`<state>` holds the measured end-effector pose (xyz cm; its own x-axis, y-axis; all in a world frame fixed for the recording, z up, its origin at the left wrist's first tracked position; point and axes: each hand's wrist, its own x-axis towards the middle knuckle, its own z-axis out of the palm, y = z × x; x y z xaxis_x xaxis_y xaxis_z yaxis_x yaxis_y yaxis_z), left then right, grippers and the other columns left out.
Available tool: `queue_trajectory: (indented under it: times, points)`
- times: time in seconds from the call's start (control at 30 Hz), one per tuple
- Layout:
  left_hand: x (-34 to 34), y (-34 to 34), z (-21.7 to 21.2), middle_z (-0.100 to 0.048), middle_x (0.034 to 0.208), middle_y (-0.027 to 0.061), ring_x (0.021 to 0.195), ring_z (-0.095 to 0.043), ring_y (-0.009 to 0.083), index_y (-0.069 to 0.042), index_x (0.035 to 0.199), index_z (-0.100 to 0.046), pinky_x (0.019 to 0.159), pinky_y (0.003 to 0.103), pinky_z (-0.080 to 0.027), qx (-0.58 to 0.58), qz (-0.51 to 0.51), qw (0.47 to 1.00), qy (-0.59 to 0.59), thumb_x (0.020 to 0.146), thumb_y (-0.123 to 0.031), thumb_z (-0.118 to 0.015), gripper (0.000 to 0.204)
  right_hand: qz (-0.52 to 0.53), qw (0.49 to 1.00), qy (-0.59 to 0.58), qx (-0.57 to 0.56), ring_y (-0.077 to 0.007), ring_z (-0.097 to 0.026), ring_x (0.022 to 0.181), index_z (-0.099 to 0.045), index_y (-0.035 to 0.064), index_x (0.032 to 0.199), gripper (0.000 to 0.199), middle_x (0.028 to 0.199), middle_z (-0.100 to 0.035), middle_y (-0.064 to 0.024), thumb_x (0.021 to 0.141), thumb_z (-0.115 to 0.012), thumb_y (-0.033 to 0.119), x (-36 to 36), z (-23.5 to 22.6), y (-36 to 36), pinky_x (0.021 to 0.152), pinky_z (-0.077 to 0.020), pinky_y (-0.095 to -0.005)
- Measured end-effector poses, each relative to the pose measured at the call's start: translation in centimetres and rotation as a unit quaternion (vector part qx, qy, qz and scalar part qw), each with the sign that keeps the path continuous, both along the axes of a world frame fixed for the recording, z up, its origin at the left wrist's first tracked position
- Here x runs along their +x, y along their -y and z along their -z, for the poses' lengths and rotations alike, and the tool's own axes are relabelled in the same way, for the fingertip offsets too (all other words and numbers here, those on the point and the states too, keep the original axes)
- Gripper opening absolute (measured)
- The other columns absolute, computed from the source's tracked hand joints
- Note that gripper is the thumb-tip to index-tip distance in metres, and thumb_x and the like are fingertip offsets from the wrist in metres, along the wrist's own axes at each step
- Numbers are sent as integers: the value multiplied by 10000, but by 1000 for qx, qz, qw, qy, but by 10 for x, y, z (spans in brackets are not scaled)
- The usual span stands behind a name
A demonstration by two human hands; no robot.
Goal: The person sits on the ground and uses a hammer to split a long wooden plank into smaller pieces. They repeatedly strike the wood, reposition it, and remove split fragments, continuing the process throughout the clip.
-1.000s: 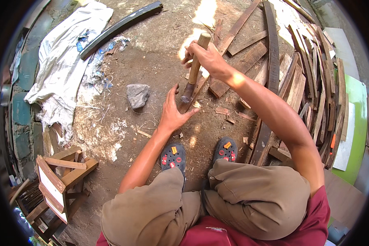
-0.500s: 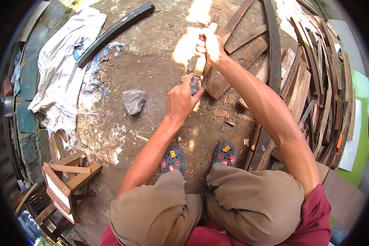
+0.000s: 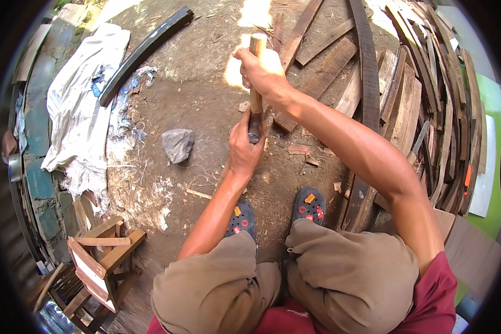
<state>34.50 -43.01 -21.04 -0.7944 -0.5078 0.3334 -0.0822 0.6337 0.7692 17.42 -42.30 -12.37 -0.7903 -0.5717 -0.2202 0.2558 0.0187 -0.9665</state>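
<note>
A hammer-like tool with a pale wooden handle (image 3: pixel 255 104) and a dark, round metal end (image 3: pixel 254 136) is held in front of me over the dirt ground. My right hand (image 3: pixel 266 77) is closed round the handle, just below its far tip. My left hand (image 3: pixel 244 155) grips the metal end, thumb and fingers on either side of it. Part of that end is hidden by the left fingers, so its full shape does not show. A grey rock (image 3: pixel 178 145) lies on the ground to the left of my left hand.
Wooden planks (image 3: pixel 320 83) lie to the right, beside a larger pile of boards (image 3: pixel 409 117). White cloth (image 3: pixel 86 94) and a dark curved beam (image 3: pixel 147 53) lie at left. A small wooden frame (image 3: pixel 108 250) stands near left. My clogs (image 3: pixel 309 205) rest on the ground.
Both hands have shifted left and nearer with the tool. Its handle now stands straighter in view, where before it leaned to the right. The whole view has shifted slightly.
</note>
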Motion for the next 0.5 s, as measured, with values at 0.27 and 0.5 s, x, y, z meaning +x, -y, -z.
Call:
queue_trajectory:
  times: [0.27,0.5]
  points:
    - [-3,-8,-3,-678,1174,293,1067,-690,441,80,1427,-480,921,487,-561,-4,27,999,24,869,-107,-733,640,57,991,-118,-18,-95,-450,474,-567,85,741,240,595,-506,32,964,-612,163,2,11,-20,466,-378,-284]
    - [0,-8,12,-615,1284,323,1161,-634,474,99,1417,-459,996,511,-531,-2,54,998,10,855,-146,-737,673,84,996,-5,-9,-82,-500,591,-624,36,752,239,640,-564,10,928,-649,196,20,5,-35,554,-421,-313]
